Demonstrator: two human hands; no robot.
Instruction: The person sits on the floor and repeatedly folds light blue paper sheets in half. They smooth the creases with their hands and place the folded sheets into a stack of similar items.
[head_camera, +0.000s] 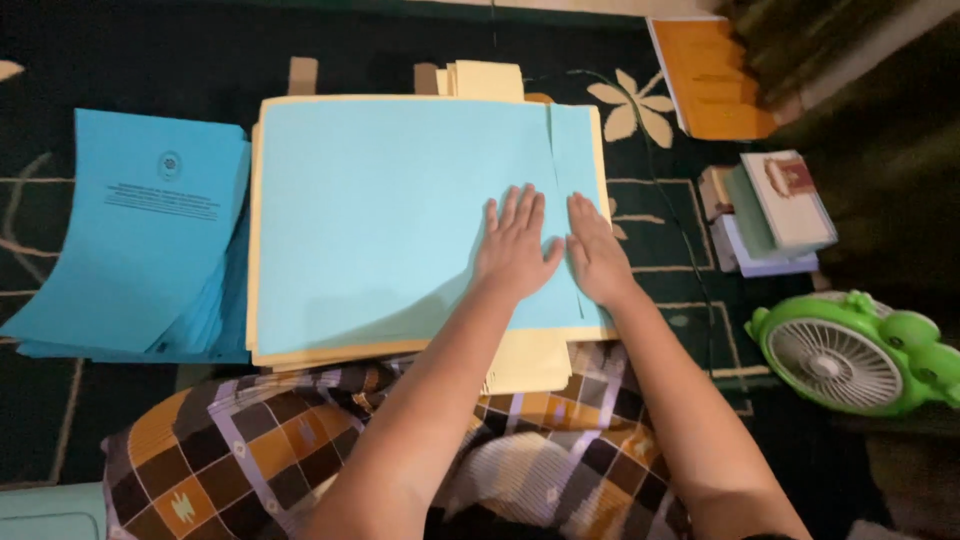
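Left hand and right hand spread flat, pressing the light-blue sheet on cream folders; blue printed covers stacked at left.

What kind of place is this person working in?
Probably a room at home, with the work done sitting on the floor. A dark patterned carpet lies under everything, a small green fan stands beside it, and books are piled nearby. Both hands press flat on a light blue sheet.

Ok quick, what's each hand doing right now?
Left hand: open, flat on the light blue sheet, holding nothing.
Right hand: open, flat on it too.
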